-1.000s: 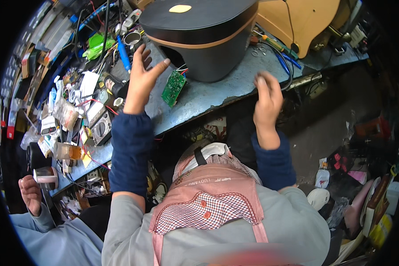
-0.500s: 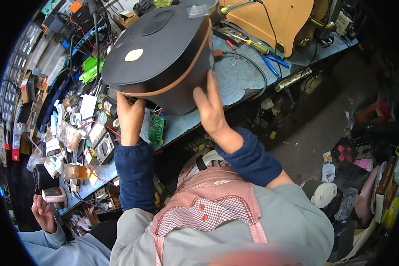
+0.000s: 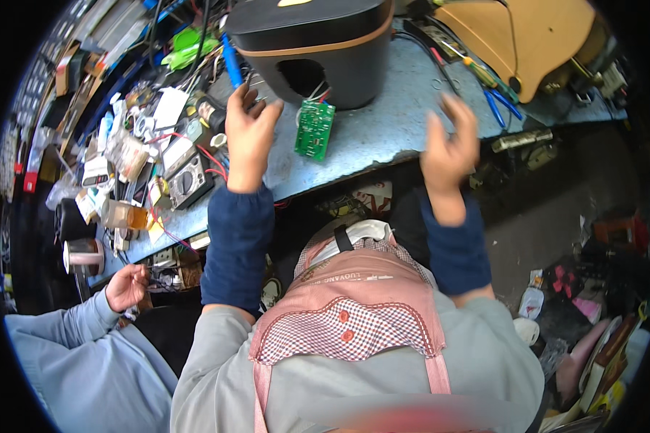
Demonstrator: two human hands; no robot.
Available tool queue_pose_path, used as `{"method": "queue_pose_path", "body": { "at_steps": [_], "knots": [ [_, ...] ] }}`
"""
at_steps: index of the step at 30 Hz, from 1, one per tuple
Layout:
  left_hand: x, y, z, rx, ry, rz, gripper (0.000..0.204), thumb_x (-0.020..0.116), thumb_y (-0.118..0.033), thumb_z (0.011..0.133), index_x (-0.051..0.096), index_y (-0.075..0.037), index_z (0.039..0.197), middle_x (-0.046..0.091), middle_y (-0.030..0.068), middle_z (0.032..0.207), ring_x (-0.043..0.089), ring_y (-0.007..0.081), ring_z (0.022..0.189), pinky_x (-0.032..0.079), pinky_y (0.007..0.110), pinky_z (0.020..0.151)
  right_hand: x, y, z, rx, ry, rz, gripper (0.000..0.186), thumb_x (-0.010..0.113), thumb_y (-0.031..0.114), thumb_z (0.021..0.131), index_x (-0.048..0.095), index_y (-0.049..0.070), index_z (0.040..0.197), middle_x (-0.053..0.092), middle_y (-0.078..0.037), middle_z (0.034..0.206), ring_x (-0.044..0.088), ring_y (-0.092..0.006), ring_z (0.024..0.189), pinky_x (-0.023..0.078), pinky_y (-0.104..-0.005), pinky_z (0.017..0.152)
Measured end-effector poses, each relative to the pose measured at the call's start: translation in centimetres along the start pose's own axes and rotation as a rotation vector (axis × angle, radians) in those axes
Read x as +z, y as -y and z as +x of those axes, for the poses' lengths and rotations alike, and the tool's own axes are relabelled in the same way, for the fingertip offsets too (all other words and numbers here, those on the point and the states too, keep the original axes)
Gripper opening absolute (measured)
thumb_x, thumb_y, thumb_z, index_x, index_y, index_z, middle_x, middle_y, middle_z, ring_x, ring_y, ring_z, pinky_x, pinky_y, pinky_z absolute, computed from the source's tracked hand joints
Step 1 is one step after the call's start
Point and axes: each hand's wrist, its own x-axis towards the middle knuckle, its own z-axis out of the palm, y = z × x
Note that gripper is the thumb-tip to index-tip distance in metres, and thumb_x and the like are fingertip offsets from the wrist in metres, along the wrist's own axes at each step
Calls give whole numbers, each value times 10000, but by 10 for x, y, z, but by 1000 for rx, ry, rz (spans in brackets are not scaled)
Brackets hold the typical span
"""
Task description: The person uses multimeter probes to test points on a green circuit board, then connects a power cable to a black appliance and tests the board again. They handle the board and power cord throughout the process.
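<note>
A black rounded appliance with a lid, banded in copper colour and resembling a rice cooker, stands on the blue workbench. Its near side has a dark opening. From there, wires run to a green circuit board that hangs in front of it. My left hand is beside the board on its left, thumb and fingers apart, holding nothing. Over the bench's front edge, to the right of the appliance, my right hand is raised. It is slightly blurred, with thumb and fingers spread and nothing in them.
Left of me lie a multimeter, a jar of amber liquid and much clutter. A co-worker's hand is near a cup. Blue-handled pliers, a screwdriver and a large orange-yellow panel occupy the bench's right.
Both my hands have let go of the appliance and drawn away. It now sits farther back in view, turned so its opening and the circuit board show. The co-worker's hand has lowered.
</note>
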Motion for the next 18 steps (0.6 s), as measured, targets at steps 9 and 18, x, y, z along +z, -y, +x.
{"method": "queue_pose_path", "body": {
  "at_steps": [9,18],
  "knots": [
    [27,17,-180,263,762,178,285,712,-55,959,749,-20,1239,736,188,1103,749,340,1014,598,427,904,-140,-145,-199,757,454,-250,670,584,-26,948,498,4,1612,567,-245,1588,549,-411,1483,455,-453,1208],
    [50,55,-204,71,1122,156,325,695,-98,911,783,13,1204,781,233,1134,759,425,1072,599,478,951,-179,-201,-232,863,636,-118,526,660,109,1032,577,-43,1529,714,-234,1434,684,-345,1326,512,-411,1140]
  ]
}}
